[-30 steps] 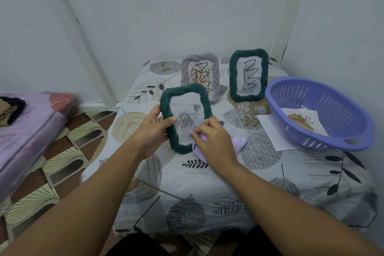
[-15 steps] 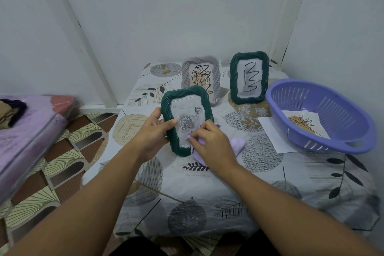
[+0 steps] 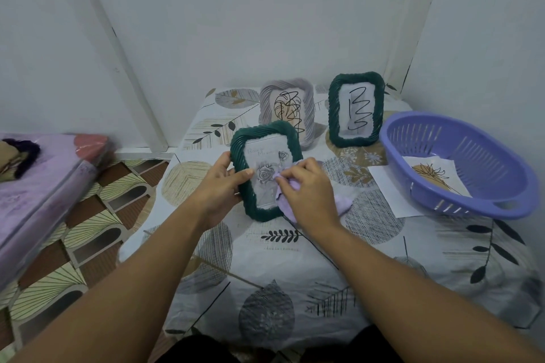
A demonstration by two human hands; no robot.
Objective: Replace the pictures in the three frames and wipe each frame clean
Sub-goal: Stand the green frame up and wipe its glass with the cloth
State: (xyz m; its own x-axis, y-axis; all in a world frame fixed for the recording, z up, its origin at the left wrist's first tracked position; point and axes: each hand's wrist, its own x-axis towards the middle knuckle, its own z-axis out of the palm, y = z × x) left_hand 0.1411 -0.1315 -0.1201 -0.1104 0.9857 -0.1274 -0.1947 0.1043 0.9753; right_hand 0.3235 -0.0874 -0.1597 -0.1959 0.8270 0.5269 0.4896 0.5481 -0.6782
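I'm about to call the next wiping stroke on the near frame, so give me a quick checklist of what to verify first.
1. Left hand grips the near dark green rope-edged frame by its left edge: ok.
2. Right hand holds the lilac cloth against the glass: ok.
3. Near frame holds a rose picture: ok.
4. Glass already clean: cannot tell.
5. Grey rope-edged frame and far green frame stand upright behind, apart from the hands: ok.
6. Purple plastic basket sits to the right, apart from the hands: ok.
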